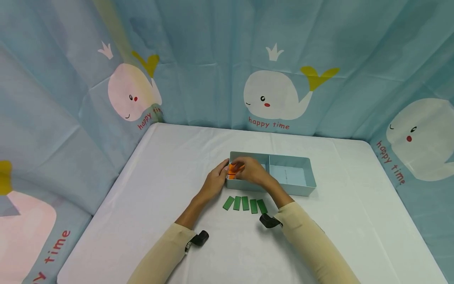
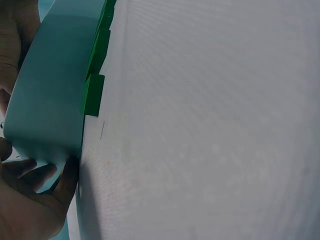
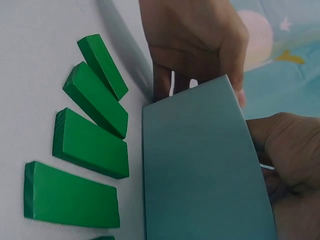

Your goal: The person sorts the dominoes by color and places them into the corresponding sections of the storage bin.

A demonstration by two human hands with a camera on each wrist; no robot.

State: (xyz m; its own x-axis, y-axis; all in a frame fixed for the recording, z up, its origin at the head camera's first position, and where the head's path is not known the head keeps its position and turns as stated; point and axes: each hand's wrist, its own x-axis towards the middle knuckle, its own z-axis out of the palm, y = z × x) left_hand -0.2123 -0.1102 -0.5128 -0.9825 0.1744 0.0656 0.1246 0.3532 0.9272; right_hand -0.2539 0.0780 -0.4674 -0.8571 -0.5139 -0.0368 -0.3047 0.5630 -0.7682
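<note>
Clad in pale tan sleeves, the person's left arm [image 1: 163,252] and right arm [image 1: 315,240] reach forward and angle inward, bringing both hands close together. The left hand [image 1: 213,182] extends its fingers forward, slightly bent in its wrist view. The right hand [image 1: 251,170], back upward, bends its fingers down toward the left hand, their tips partly hidden.
</note>
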